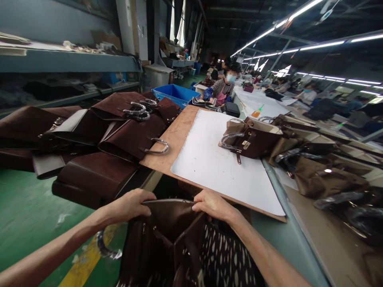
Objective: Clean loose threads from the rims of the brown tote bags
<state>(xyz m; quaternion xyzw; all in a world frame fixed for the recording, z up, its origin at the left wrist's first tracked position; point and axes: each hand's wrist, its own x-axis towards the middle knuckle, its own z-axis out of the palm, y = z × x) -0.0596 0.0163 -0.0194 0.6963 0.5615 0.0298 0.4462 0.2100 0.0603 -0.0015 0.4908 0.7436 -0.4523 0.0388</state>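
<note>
A dark brown handbag [149, 247] rests low against my body, its mouth spread so that the brown lining shows. My left hand [134, 204] pinches the left end of the bag's far rim. At the rim's right end, the thumb and fingers of my right hand [211, 205] are closed on the edge. One plastic-wrapped handle [104, 245] sticks out to the left of the bag. The underside of the bag is out of sight against a patterned black-and-white cloth [227, 251].
Brown handbags [131, 139] lie heaped at the left. Ahead, a white sheet [209, 147] covers a wooden board [158, 163], with another brown handbag [251, 137] on it. More bags [329, 175] line the right-hand table. A blue bin [173, 95] and a masked person [224, 87] are beyond.
</note>
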